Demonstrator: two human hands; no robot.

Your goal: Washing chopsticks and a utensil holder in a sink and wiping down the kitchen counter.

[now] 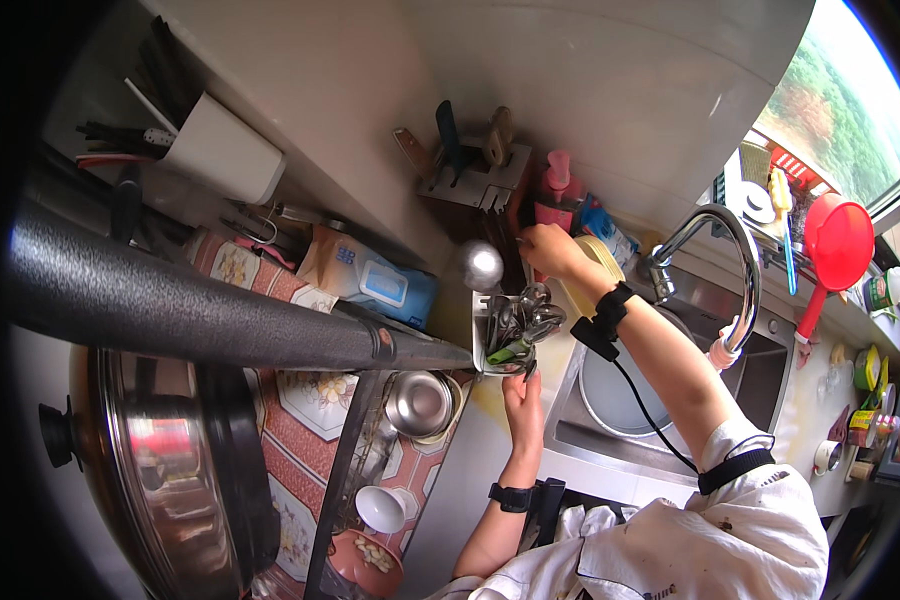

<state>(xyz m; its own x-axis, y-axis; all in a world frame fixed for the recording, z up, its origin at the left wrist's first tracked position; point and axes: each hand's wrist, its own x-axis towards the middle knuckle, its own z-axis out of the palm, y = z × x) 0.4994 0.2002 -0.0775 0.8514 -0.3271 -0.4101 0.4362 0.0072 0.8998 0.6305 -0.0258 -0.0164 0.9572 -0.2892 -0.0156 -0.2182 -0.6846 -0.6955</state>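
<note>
A white cutlery holder (479,340) stands on the counter, packed with metal spoons (540,318) and a green-handled utensil (509,351). My left hand (522,405) is closed at its near end, fingertips against the holder. My right hand (552,250) reaches past the holder to the side of the knife block (490,170). Its fingers are bent together, and what they hold, if anything, is hidden. Left of that hand is a shiny round metal ladle bowl (482,265). Several knife handles stick up from the block.
To the right, a sink (770,380) holds a large pale basin (615,395) under a curved tap (735,225). A pink pump bottle (558,185) stands behind my right hand. At left are a black rail (200,290), wipes pack (385,285), metal bowls (418,402) and a large lidded pot (160,470).
</note>
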